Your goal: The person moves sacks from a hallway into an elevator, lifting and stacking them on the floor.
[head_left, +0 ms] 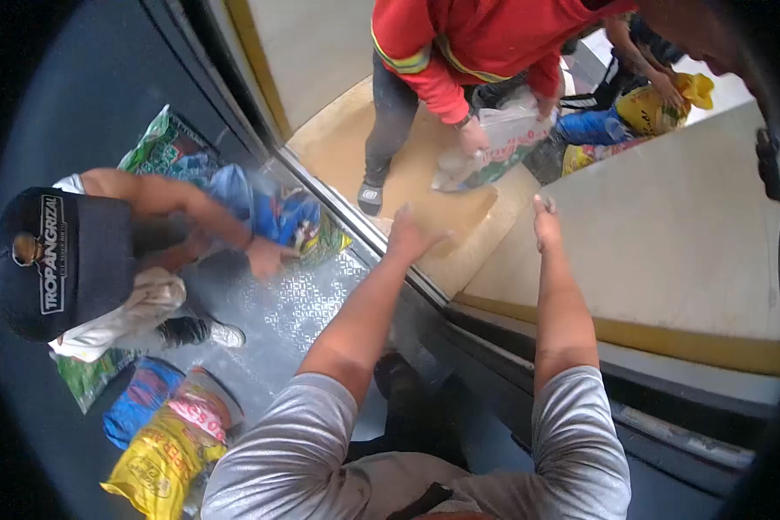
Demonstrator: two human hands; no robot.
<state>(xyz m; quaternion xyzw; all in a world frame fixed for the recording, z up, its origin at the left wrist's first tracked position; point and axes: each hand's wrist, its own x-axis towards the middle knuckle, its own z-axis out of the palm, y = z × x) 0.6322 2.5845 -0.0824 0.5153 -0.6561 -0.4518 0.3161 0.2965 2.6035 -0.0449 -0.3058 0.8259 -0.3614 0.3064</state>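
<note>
White plastic forms the bag [510,130] that a red-sleeved co-worker's hands [473,137] grip by its upper part, probably to steady the load; its contents are hidden. Apart from it, the left hand [414,236] spreads its fingers; the right hand [546,224] is empty, loosely parted. A bulging yellow bag [154,464] lies lower left, filling unseen.

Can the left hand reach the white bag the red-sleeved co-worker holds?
Likely yes: the left hand looks empty and open, and nothing seems to stand between it and the white bag.
</note>
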